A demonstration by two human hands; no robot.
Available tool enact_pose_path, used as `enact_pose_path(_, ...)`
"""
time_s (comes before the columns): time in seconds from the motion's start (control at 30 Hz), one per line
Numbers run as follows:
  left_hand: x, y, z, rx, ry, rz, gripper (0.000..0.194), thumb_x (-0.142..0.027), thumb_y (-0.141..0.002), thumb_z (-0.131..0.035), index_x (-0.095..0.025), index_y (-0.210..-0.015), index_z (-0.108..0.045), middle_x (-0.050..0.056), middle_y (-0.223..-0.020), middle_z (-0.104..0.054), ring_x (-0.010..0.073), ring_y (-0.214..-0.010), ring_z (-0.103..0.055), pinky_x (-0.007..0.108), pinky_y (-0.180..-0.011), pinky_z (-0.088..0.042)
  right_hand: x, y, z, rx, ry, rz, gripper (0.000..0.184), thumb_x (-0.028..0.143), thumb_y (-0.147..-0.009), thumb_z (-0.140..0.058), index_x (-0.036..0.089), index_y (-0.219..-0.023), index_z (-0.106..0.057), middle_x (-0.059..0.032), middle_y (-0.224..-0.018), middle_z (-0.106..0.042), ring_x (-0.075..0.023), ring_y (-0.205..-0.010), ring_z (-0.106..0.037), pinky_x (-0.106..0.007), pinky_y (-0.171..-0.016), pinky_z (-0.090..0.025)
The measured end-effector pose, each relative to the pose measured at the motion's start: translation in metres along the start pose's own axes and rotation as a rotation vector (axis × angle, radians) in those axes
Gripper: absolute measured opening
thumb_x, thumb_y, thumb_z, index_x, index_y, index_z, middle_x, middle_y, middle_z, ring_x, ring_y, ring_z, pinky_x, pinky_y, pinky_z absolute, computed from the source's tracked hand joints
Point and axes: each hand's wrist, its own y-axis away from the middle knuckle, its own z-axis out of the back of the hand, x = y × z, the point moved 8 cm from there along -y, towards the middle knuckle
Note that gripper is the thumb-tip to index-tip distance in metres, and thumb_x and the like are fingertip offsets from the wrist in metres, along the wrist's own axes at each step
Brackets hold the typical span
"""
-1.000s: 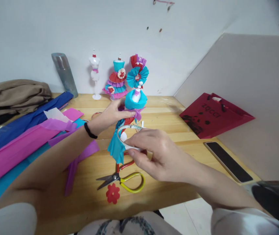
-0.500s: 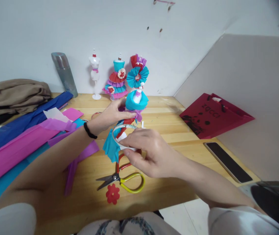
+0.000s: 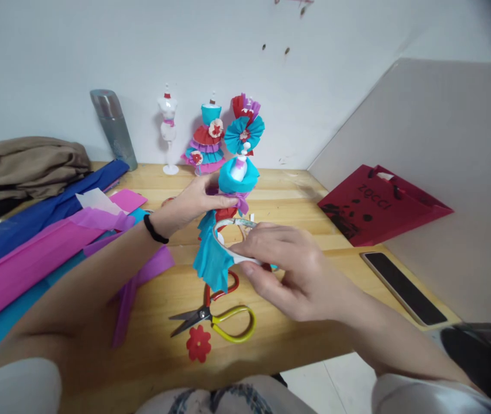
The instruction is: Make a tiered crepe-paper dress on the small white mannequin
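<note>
My left hand (image 3: 194, 204) is closed around the waist of a small mannequin (image 3: 237, 178) dressed in turquoise, purple and red crepe paper, held above the wooden table (image 3: 297, 218). My right hand (image 3: 286, 264) pinches a roll of white tape (image 3: 232, 241) against the turquoise paper skirt (image 3: 211, 259) at the mannequin's lower part. Directly below lie scissors (image 3: 215, 313) with red and yellow-green handles and a red paper flower (image 3: 198, 344).
Sheets of pink, purple, blue and turquoise crepe paper (image 3: 34, 253) cover the left side. At the back stand a bare white mannequin (image 3: 168, 129), two dressed ones (image 3: 208, 141), a metal flask (image 3: 114, 129). A red paper bag (image 3: 379, 201) and a phone (image 3: 403, 287) lie right.
My right hand with the tape roll has shifted slightly right and up along the turquoise skirt. The mannequin and my left hand have barely moved.
</note>
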Motion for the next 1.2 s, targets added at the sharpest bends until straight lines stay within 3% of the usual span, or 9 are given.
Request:
enact_pose_path(0.2, 0.001, -0.003, 0.001, 0.038, -0.019, -0.041, 0.037, -0.033, -0.076, -0.08, -0.014, -0.106, -0.069, 0.008, -0.101, -0.076, 0.0226, -0.097, -0.069, 0.038, -0.094, -0.053, -0.001, 0.005, 0.012, -0.021, 0.068, -0.031, 0.02, 0.009, -0.089, -0.046, 0.022, -0.075, -0.051, 0.0007, -0.06, -0.057, -0.0141, -0.06, -0.056, -0.028, -0.06, -0.041)
enact_pose_path(0.37, 0.003, 0.0, 0.001, 0.037, 0.017, -0.006, 0.043, -0.034, -0.077, -0.08, -0.015, -0.114, -0.067, 0.01, -0.103, -0.075, 0.024, -0.1, -0.069, 0.04, -0.095, -0.054, -0.004, 0.008, 0.018, 0.007, 0.112, -0.071, 0.023, 0.009, -0.091, -0.046, 0.021, -0.073, -0.051, 0.0003, -0.061, -0.058, -0.013, -0.058, -0.055, -0.028, -0.059, -0.041)
enact_pose_path(0.6, 0.011, 0.001, 0.005, 0.035, 0.09, 0.01, 0.031, -0.025, -0.078, -0.079, -0.016, -0.105, -0.068, 0.008, -0.103, -0.074, 0.0227, -0.098, -0.072, 0.038, -0.092, -0.056, -0.013, 0.016, 0.028, -0.023, 0.224, -0.099, 0.022, 0.011, -0.092, -0.047, 0.021, -0.074, -0.054, 0.0001, -0.06, -0.06, -0.0133, -0.055, -0.054, -0.028, -0.056, -0.04)
enact_pose_path(0.9, 0.014, 0.001, 0.014, -0.02, 0.036, -0.016, 0.032, -0.027, -0.075, -0.081, -0.017, -0.103, -0.071, 0.007, -0.107, -0.074, 0.0226, -0.099, -0.071, 0.039, -0.096, -0.054, -0.019, 0.021, 0.032, -0.036, 0.296, -0.154, 0.02, 0.012, -0.092, -0.047, 0.019, -0.076, -0.057, 0.0002, -0.058, -0.057, -0.0139, -0.054, -0.052, -0.028, -0.055, -0.037)
enact_pose_path(1.2, 0.014, -0.002, 0.011, -0.035, 0.047, -0.006, 0.027, -0.027, -0.077, -0.079, -0.015, -0.099, -0.069, 0.008, -0.105, -0.075, 0.0215, -0.098, -0.07, 0.037, -0.094, -0.054, 0.003, 0.01, 0.019, 0.024, 0.16, -0.082, 0.021, 0.007, -0.089, -0.045, 0.02, -0.075, -0.054, 0.001, -0.059, -0.055, -0.0126, -0.055, -0.049, -0.027, -0.057, -0.037)
